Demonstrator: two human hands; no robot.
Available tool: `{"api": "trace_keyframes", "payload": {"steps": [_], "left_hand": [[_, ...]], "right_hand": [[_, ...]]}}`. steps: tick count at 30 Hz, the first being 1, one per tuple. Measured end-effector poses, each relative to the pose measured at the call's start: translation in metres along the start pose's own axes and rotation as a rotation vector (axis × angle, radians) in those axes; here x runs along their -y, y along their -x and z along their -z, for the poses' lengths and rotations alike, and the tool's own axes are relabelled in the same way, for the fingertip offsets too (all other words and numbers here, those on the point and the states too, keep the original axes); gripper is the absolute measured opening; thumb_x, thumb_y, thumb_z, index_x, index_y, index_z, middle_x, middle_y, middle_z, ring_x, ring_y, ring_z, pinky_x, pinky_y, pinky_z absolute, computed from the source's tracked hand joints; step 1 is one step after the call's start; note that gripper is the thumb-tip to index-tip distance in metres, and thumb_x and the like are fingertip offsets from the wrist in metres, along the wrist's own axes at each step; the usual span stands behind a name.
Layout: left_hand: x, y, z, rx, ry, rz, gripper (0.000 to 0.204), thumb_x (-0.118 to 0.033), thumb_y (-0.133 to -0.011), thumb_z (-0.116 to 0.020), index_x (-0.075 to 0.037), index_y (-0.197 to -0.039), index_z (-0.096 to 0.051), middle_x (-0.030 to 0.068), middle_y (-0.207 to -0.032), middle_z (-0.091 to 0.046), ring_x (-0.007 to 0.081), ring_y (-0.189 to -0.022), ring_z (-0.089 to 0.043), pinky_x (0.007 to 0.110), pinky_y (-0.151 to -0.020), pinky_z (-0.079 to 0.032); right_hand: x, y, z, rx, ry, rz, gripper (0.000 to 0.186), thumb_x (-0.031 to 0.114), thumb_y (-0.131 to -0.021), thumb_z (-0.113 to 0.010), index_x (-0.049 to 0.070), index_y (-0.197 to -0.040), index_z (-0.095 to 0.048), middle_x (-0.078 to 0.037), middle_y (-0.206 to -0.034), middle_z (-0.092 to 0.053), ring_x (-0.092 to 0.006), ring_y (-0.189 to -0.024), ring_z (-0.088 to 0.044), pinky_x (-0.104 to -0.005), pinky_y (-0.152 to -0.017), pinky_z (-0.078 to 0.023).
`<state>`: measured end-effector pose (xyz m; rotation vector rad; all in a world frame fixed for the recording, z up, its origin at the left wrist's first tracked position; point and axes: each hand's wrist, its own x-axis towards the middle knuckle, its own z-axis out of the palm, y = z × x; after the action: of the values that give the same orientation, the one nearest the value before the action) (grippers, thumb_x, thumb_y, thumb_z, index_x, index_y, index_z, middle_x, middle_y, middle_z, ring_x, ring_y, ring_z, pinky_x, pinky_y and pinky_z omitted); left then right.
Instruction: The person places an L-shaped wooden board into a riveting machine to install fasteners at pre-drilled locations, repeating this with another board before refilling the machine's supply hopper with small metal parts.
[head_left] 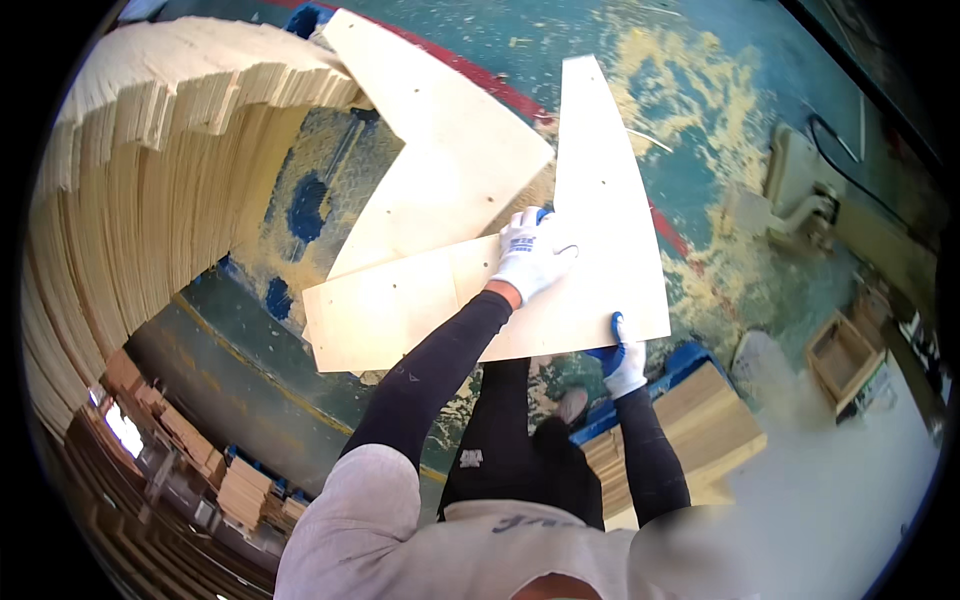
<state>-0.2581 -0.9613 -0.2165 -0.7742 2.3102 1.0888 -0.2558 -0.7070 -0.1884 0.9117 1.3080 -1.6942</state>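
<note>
An L-shaped plywood panel (pixel 610 250), pale and dotted with a few small dark holes, is held in front of me. At its inner corner my left hand (pixel 530 252), in a white glove with blue coating, is closed over the edge. My right hand (pixel 622 362), gloved the same way, grips the near edge at the right; its blue thumb lies on top and its other fingers are mostly hidden underneath. Beyond the panel's left arm lies a second angled plywood panel (pixel 450 150), partly covered by the held one.
A tall stack of plywood panels (pixel 170 180) fills the left. Beneath the second panel is a blue pallet (pixel 308 205) dusted with sawdust. Near my right forearm lie wooden boards (pixel 690 430) on a blue support. A wooden box (pixel 845 355) stands farther right. Sawdust (pixel 690 90) covers the green floor.
</note>
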Motion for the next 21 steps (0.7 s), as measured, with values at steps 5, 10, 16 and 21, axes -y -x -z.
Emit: {"api": "trace_keyframes", "payload": {"steps": [5,10,16,21], "left_hand": [[-0.136,0.065,0.002,0.025,0.116,-0.453,0.058,-0.040,-0.088,-0.067,-0.007,-0.135,-0.060,0.0216,-0.143,-0.048,0.0411,-0.133,-0.043,0.049,-0.113,-0.034],[-0.240,0.128,0.065,-0.133,0.342,-0.668,0.041,-0.020,-0.087,-0.072,-0.007,-0.124,-0.065,0.0148,-0.130,-0.059,0.0357,-0.122,-0.053,0.047,-0.107,-0.040],[-0.274,0.160,0.072,-0.046,0.187,-0.579,0.034,-0.017,-0.090,-0.069,-0.005,-0.122,-0.066,0.0136,-0.120,-0.065,0.0335,-0.116,-0.059,0.043,-0.102,-0.044],[-0.339,0.124,0.057,0.130,0.636,-0.251,0.054,-0.032,-0.099,-0.065,-0.002,-0.142,-0.050,0.0110,-0.134,-0.059,0.0227,-0.124,-0.057,0.034,-0.102,-0.047]], "right_hand": [[0.133,0.106,0.060,-0.365,0.123,0.578,0.040,0.011,-0.095,-0.068,-0.007,-0.130,-0.058,-0.013,-0.118,-0.066,-0.0210,-0.107,-0.066,-0.0354,-0.093,-0.054],[0.256,0.257,0.158,-0.422,0.106,0.927,0.037,0.010,-0.102,-0.059,-0.005,-0.135,-0.052,-0.014,-0.134,-0.058,-0.0213,-0.118,-0.061,-0.0373,-0.101,-0.053],[0.271,0.276,0.143,-0.539,0.693,1.013,0.026,0.001,-0.095,-0.065,-0.005,-0.120,-0.068,-0.014,-0.121,-0.069,-0.0237,-0.108,-0.068,-0.0359,-0.097,-0.052],[0.273,0.190,0.081,-0.335,0.651,1.043,0.024,0.016,-0.085,-0.078,0.000,-0.102,-0.072,-0.017,-0.080,-0.072,-0.0288,-0.071,-0.073,-0.0350,-0.066,-0.054]]}}
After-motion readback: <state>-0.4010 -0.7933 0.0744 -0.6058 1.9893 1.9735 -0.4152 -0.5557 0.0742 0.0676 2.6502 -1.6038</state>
